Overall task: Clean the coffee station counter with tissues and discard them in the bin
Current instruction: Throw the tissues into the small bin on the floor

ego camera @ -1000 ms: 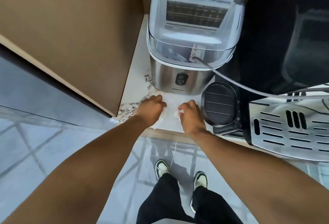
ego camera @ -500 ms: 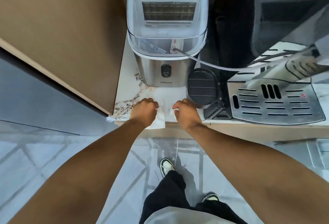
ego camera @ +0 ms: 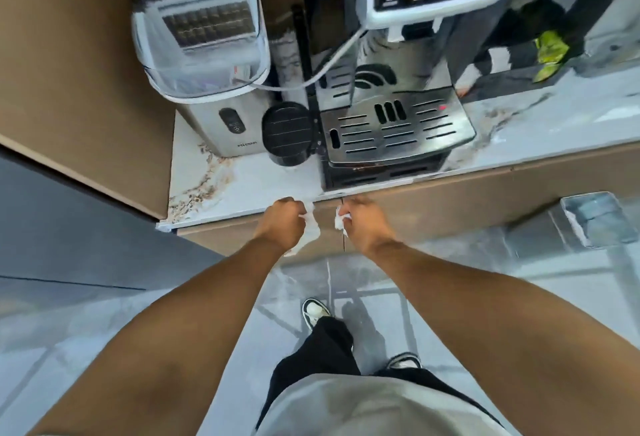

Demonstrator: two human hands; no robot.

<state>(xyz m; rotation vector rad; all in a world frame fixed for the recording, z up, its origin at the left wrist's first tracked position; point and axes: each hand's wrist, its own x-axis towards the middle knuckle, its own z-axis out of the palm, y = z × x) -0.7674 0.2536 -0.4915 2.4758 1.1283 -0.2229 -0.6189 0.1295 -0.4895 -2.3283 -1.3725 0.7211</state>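
Note:
My left hand [ego camera: 282, 222] and my right hand [ego camera: 363, 222] are both fisted, held in the air just in front of the counter's front edge. Each grips a crumpled white tissue: the left tissue [ego camera: 309, 227] trails down below the fist, the right tissue [ego camera: 340, 221] pokes out beside the fingers. The white marble counter [ego camera: 242, 182] with brown veining lies just beyond the hands. A lidded bin [ego camera: 597, 219] stands on the floor at the right, below the counter.
On the counter stand a steel ice maker [ego camera: 207, 64], a round black container [ego camera: 287, 132] and a coffee machine with a slotted drip tray [ego camera: 394, 127]. A brown cabinet wall [ego camera: 69, 71] closes the left side. My feet [ego camera: 313, 312] are on the grey tiled floor.
Both hands have pulled back off the counter toward me, past its front edge, with the tissues still gripped. The view has shifted back and right, bringing in the coffee machine and the bin.

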